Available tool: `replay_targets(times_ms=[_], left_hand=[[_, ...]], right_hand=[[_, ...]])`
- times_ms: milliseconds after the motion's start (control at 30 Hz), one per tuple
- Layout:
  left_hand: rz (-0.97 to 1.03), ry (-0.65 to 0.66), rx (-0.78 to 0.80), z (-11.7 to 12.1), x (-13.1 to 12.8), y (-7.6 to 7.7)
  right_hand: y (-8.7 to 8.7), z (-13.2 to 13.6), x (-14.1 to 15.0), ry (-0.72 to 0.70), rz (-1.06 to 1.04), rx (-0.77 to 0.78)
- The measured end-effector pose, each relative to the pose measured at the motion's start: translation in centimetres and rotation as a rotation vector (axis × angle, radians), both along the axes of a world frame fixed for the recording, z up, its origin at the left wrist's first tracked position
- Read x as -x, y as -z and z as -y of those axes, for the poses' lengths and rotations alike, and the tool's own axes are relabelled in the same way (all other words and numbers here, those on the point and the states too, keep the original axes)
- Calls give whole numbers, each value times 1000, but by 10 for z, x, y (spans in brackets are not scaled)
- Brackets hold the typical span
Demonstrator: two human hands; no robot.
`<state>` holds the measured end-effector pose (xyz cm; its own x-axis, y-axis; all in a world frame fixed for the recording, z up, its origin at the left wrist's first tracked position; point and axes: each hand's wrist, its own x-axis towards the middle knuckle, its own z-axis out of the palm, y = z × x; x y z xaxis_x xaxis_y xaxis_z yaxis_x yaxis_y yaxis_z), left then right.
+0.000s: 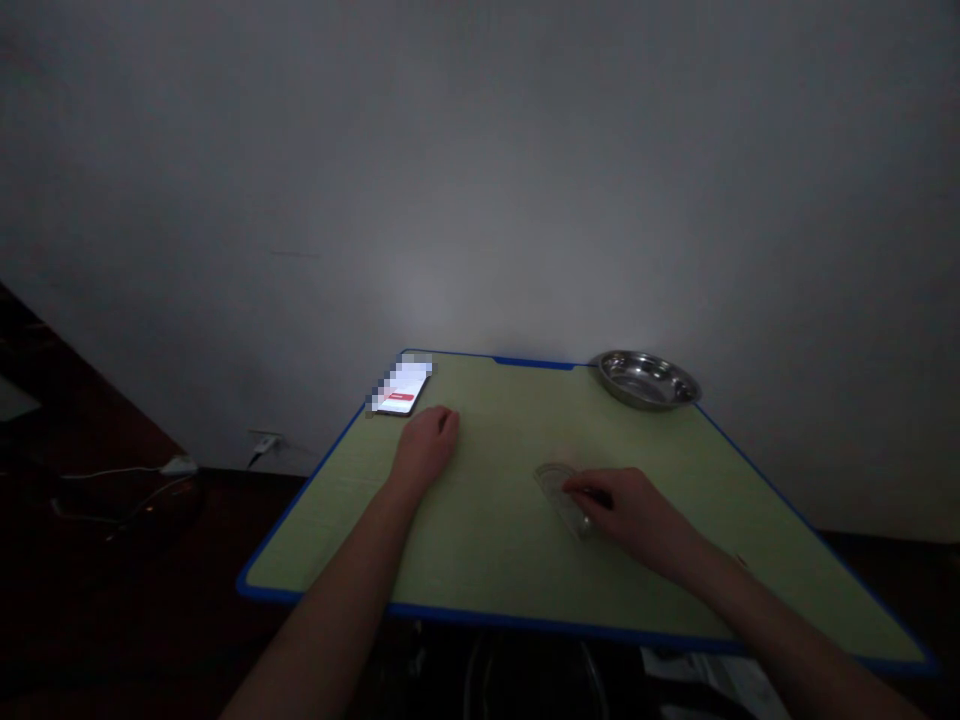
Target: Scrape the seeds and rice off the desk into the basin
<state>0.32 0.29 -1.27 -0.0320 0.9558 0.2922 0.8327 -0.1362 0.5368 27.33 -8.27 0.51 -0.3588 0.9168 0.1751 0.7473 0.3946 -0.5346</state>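
Observation:
A clear protractor lies on the green tabletop, right of the middle, partly covered by my right hand. The thumb and fingers of that hand are pinched together at the protractor's edge. Beside the fingertips, a small shiny spot shows on or by the protractor; I cannot tell what it is. My left hand rests on the left half of the table, its fingers curled into a loose fist with nothing showing in them. Just beyond it is a phone with a lit screen.
At the far right corner stands a shallow steel bowl. The table has a blue rim and meets a grey wall. A small thin object lies by my right forearm. White cables run along the floor at left.

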Motion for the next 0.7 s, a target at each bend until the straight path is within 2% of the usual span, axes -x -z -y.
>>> replay_targets(times_ms=[233,400,600,700], left_hand=[[1,10,-24,-2,2,3],[10,-8,-28,-2,3,3],[7,2,-16,-1,6,0],[1,2,-3,-1,8,-1]], right_hand=[[-1,-1,-11,-1,-5,27],[-16,-2,-18,48,-151,4],[-34,-36,-24,20,-242,-108],[-41,-56,-12,58,-60,-223]])
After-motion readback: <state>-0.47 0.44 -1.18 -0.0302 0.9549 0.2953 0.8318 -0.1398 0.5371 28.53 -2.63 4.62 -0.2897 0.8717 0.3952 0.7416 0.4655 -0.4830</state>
